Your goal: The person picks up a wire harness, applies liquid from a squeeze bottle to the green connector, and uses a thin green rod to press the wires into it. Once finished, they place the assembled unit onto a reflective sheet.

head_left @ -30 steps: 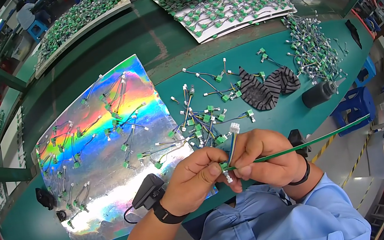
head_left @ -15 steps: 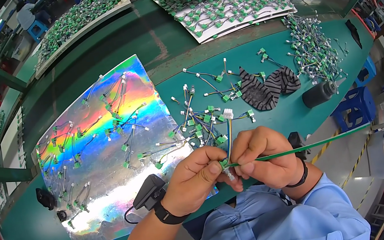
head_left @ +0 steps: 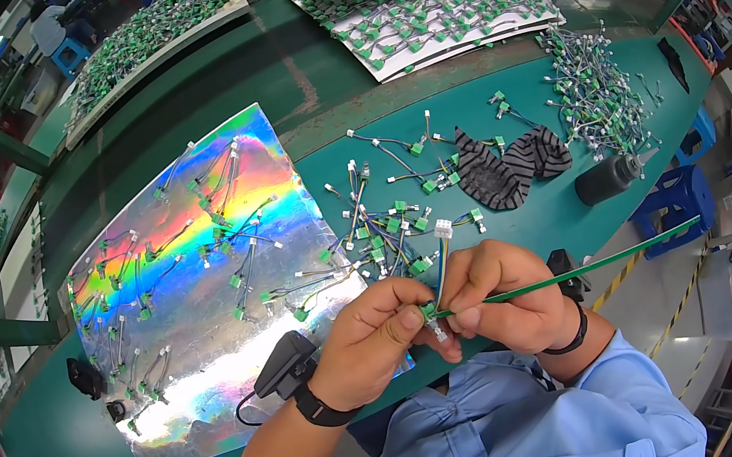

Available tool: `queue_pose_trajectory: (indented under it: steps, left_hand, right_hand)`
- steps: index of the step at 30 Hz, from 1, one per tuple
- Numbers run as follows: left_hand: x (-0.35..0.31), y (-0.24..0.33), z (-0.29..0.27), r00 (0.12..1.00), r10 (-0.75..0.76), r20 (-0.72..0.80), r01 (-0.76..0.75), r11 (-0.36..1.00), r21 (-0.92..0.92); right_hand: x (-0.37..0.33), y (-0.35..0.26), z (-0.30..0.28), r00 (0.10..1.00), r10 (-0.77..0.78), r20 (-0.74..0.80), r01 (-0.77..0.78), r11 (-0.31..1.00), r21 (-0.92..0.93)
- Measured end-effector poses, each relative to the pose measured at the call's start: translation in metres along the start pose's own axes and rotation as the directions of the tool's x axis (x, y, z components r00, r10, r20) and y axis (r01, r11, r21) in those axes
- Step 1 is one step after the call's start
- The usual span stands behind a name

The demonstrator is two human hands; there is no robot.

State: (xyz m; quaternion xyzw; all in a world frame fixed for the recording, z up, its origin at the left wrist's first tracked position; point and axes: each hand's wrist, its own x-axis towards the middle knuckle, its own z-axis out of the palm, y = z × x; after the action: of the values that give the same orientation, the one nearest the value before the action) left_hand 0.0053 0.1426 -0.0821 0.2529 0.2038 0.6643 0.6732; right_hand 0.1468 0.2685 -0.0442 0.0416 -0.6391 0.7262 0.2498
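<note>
Close in front of my body, my left hand [head_left: 364, 347] pinches a small wired connector piece by its green block [head_left: 428, 311] between thumb and forefinger. Its clear tip points down, while its wires rise to a white plug [head_left: 443, 230]. Beside it, my right hand [head_left: 517, 305] is closed on a long, thin green strip [head_left: 619, 256], whose far part sticks out to the right. The strip's near end touches or nearly touches the green block; the fingertips hide exactly how they meet. Just beyond my hands lies a loose pile of similar wired pieces [head_left: 387, 239].
A shiny holographic sheet [head_left: 185, 353] with scattered wired pieces covers the left of the green table. Striped cloth [head_left: 510, 169], a dark bottle [head_left: 607, 180] and another heap of pieces [head_left: 599, 96] lie right. Loaded white boards [head_left: 403, 68] stand beyond. A black device [head_left: 284, 364] sits near my left wrist.
The white plug has tilted slightly to the right, and the outer end of the green strip has swung upward. Both hands keep nearly the same place and hold.
</note>
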Motion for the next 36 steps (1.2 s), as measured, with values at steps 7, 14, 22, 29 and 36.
queue_pose_trajectory:
  steps: [7,14,22,29,36]
  left_hand:
    - [0.001,0.001,0.002,1.0,0.005,-0.018,-0.005,1.0,0.002]
    - [0.0,0.001,0.003,0.999,0.036,-0.008,-0.036,0.999,0.018]
    - [-0.002,0.0,0.002,0.997,0.075,-0.03,-0.072,0.993,0.098]
    - [0.0,0.0,0.004,0.998,0.064,-0.022,-0.061,0.993,0.096]
    - [0.0,0.001,0.004,0.998,0.052,-0.041,-0.048,0.995,0.083]
  right_hand:
    - [0.0,-0.002,-0.001,1.0,0.006,0.028,-0.004,0.999,-0.038]
    - [-0.003,0.005,0.002,0.998,-0.057,-0.04,0.061,0.994,0.095]
    - [-0.003,-0.006,0.003,1.0,0.007,0.0,-0.007,0.998,-0.056]
    - [-0.005,-0.001,0.001,0.999,0.05,-0.01,-0.049,0.994,0.094]
    - [-0.004,0.003,0.0,0.999,0.04,-0.006,-0.039,0.991,0.127]
